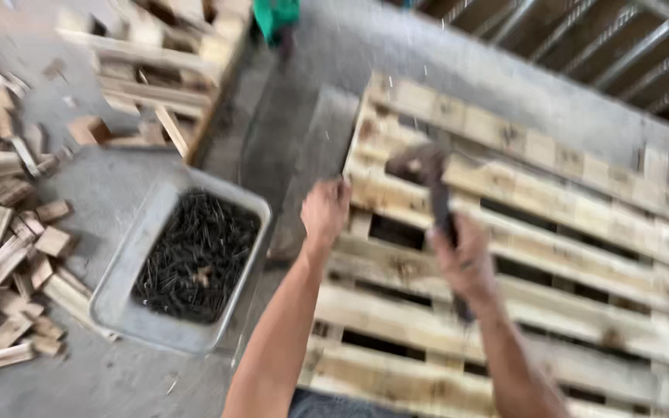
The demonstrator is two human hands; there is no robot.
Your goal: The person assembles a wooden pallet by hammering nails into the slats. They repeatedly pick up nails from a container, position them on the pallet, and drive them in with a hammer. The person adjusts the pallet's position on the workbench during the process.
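The right hand [466, 259] grips a hammer [427, 174] over the wooden pallet [551, 232]. The left hand [324, 213], fingers curled, rests on the pallet edge. A grey tray of nails [183, 259] lies at 9 o'clock.

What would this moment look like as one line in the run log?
right hand: grips hammer over pallet | left hand: closed at pallet's edge | tray of nails to the left | image blurred

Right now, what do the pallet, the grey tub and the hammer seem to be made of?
The pallet: bare, unpainted wood, pale boards with knots and rough grain. The grey tub: probably plastic or dull metal; matte grey with rounded corners, too blurred to settle. The hammer in the right hand: dark head, likely metal; the handle material is unclear from motion blur.
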